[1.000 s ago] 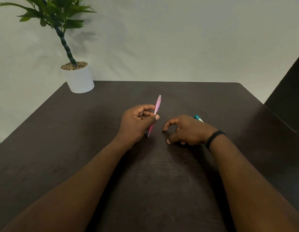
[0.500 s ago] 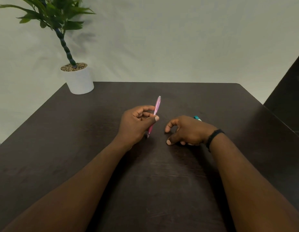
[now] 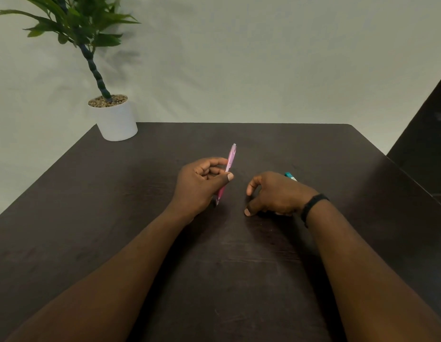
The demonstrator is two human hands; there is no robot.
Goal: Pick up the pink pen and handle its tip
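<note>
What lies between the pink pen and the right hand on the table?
Only bare dark table shows between the pink pen, held by the left hand, and the right hand, in the head view.

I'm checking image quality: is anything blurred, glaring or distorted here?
Head view: soft, even light, with faint shadows under the left hand and right hand; no glare on the table; the pink pen looks slightly soft; wide-angle bending at the edges.

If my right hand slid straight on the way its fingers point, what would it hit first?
Probably the pink pen held in the left hand: the right hand points its curled fingers leftward across bare table towards it, though depth is unclear.
</note>
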